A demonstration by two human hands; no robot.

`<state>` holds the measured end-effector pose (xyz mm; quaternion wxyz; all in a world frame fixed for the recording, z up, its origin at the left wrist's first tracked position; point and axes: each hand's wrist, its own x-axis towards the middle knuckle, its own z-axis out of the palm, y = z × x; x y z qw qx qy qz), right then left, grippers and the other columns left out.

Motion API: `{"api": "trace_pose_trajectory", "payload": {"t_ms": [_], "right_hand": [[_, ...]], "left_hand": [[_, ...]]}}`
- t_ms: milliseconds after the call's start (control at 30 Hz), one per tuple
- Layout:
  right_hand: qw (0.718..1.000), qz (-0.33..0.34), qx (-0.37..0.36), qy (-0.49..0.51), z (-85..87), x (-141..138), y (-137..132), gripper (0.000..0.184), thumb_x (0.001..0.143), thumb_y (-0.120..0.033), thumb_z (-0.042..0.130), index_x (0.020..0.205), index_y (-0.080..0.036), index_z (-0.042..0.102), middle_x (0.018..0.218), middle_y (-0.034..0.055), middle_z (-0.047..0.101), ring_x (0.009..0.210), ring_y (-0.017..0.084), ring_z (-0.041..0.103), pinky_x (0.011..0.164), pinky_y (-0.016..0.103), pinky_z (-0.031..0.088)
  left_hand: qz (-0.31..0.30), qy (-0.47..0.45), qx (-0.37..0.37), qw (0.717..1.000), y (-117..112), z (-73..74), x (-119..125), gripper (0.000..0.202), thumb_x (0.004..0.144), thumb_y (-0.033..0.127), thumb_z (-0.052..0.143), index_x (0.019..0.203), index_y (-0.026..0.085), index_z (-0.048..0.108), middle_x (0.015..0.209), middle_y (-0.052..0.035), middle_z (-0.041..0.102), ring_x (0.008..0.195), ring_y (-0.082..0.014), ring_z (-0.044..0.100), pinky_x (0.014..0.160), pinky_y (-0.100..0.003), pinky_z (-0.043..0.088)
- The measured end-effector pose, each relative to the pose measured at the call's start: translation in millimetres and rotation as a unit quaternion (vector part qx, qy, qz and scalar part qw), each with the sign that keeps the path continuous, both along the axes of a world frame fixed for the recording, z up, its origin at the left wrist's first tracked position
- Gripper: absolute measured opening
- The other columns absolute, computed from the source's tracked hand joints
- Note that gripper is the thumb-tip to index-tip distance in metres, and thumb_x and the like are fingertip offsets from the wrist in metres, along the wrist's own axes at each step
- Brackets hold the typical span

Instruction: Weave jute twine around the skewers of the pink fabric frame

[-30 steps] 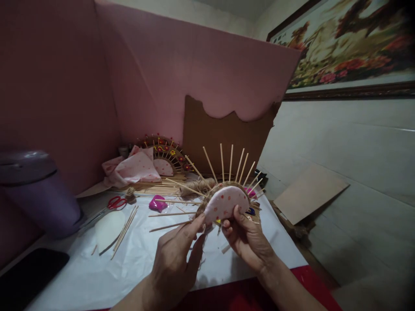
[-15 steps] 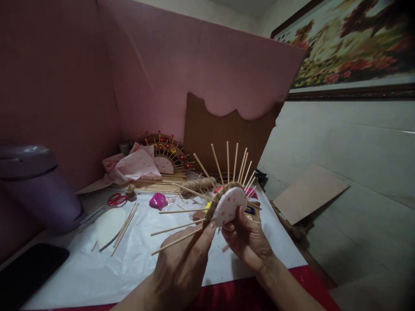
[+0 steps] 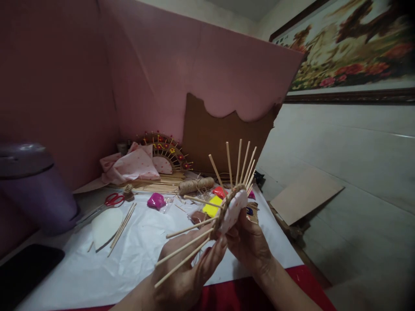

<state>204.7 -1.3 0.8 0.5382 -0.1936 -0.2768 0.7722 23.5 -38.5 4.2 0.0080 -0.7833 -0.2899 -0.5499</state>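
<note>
"White fabric with red dots faces the half-disc point(image 3: 234, 211). Which hand supports it?"

"Right hand point(image 3: 251, 244): closed on the near right edge. Left hand point(image 3: 186, 263): fingertips at the near left end. Whether they pinch it or only steady it cannot be told."

"State position and long axis."

"Raised above the white table cover point(image 3: 97, 276), just far of both hands. The long axis runs from near left to far right, inclined upward. The fabric face is turned right; the twine rim point(image 3: 223, 211) is turned left. Wooden sticks point(image 3: 184, 247) radiate from the rim. The lowest two cross in front of the left hand, making it the nearer hand to them; the far group points upward."

"List the surrounding items."

"Far of the left hand: yellow packet point(image 3: 212, 207), red packet point(image 3: 219, 191), twine roll point(image 3: 196, 185). Farther left: magenta packet point(image 3: 156, 201), then loose sticks point(image 3: 123, 229) beside a pale oval cutout point(image 3: 106, 226), with red-handled scissors point(image 3: 114, 199) behind. At the far side, a decorated fan-shaped piece point(image 3: 171, 150) stands beside crumpled dotted cloth point(image 3: 136, 165)."
</note>
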Motion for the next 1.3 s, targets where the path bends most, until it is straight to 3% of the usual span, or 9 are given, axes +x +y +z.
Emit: {"api": "trace_pose_trajectory", "payload": {"t_ms": [67,167,300,533,700,833,933,1067,1300], "right_hand": [[1.0,-0.006,0.009,-0.009,-0.8,0,0,0.03,0.065,-0.042,0.079,0.08,-0.018,0.069,0.053,-0.0031,0.057,0.046,0.007,0.045,0.046,0.017,0.044],[1.0,-0.02,0.017,-0.013,-0.4,0,0,0.031,0.063,-0.041,0.08,0.079,-0.018,0.069,0.056,-0.0019,0.059,0.047,0.008,0.046,0.048,0.019,0.046],[0.999,-0.032,0.01,-0.011,0.1,-2,1,0.03,0.062,-0.039,0.081,0.078,-0.018,0.068,0.061,-0.0018,0.062,0.049,0.007,0.048,0.053,0.019,0.048],[0.997,-0.071,0.023,-0.009,2.9,-2,0,0.03,0.062,-0.034,0.082,0.084,-0.021,0.067,0.076,-0.0015,0.068,0.06,0.01,0.056,0.058,0.022,0.05],[0.992,-0.101,0.069,-0.016,4.9,-4,0,0.027,0.066,-0.035,0.08,0.087,-0.023,0.068,0.078,-0.0002,0.068,0.066,0.011,0.058,0.062,0.024,0.052],[0.988,-0.126,0.091,-0.026,2.1,-4,3,0.017,0.071,-0.031,0.076,0.083,-0.022,0.068,0.076,0.001,0.069,0.068,0.013,0.061,0.062,0.024,0.053],[0.987,-0.139,0.072,-0.02,2.1,-5,4,0.016,0.07,-0.028,0.077,0.082,-0.021,0.069,0.074,0.0007,0.069,0.066,0.013,0.064,0.058,0.022,0.053],[0.988,-0.144,0.051,-0.015,5.0,-5,4,0.017,0.067,-0.026,0.08,0.079,-0.019,0.07,0.071,0.0007,0.071,0.064,0.012,0.067,0.054,0.018,0.053],[0.982,-0.147,0.109,-0.045,3.1,-8,2,0.01,0.073,-0.023,0.075,0.08,-0.018,0.071,0.072,0.0023,0.072,0.064,0.013,0.068,0.056,0.02,0.055]], "left_hand": [[-0.018,0.057,0.041,0.997,1,-2.4,-2,0.056,0.085,0.011,0.048,0.136,0.032,0.041,0.109,-0.0044,0.069,0.1,-0.0206,0.066,0.083,-0.034,0.057],[-0.003,0.12,0.099,0.988,5,-7.1,-4,0.071,0.082,0.003,0.047,0.146,0.02,0.022,0.115,-0.0124,0.066,0.108,-0.0234,0.061,0.087,-0.038,0.054],[0.031,0.108,0.114,0.987,6,-13.7,-3,0.073,0.078,-0.001,0.05,0.145,0.012,0.023,0.111,-0.0174,0.066,0.104,-0.0247,0.062,0.087,-0.039,0.052],[0.047,0.039,0.008,0.998,-1,-20.8,-2,0.062,0.081,0.009,0.056,0.138,0.021,0.036,0.104,-0.0101,0.069,0.08,-0.0183,0.066,0.083,-0.037,0.054],[-0.052,-0.034,-0.059,0.996,1,-16.9,-2,0.061,0.082,0.005,0.051,0.138,0.022,0.035,0.115,-0.0133,0.063,0.076,-0.0139,0.064,0.066,-0.027,0.055],[-0.108,-0.12,-0.161,0.974,7,-11.3,0,0.055,0.083,0.005,0.048,0.134,0.025,0.04,0.105,-0.0086,0.064,0.071,-0.0114,0.061,0.056,-0.021,0.053],[-0.096,-0.16,-0.205,0.961,8,-9.4,1,0.048,0.085,0.008,0.049,0.128,0.029,0.045,0.1,-0.0042,0.064,0.073,-0.0109,0.061,0.058,-0.021,0.052],[-0.089,-0.171,-0.196,0.962,9,-12.7,1,0.051,0.085,0.006,0.047,0.129,0.032,0.044,0.099,-0.002,0.063,0.076,-0.0112,0.061,0.062,-0.021,0.052],[-0.051,-0.107,-0.216,0.969,17,-19.7,-2,0.056,0.084,0.006,0.048,0.133,0.033,0.042,0.102,-0.0023,0.062,0.073,-0.0102,0.058,0.058,-0.018,0.049]]}}
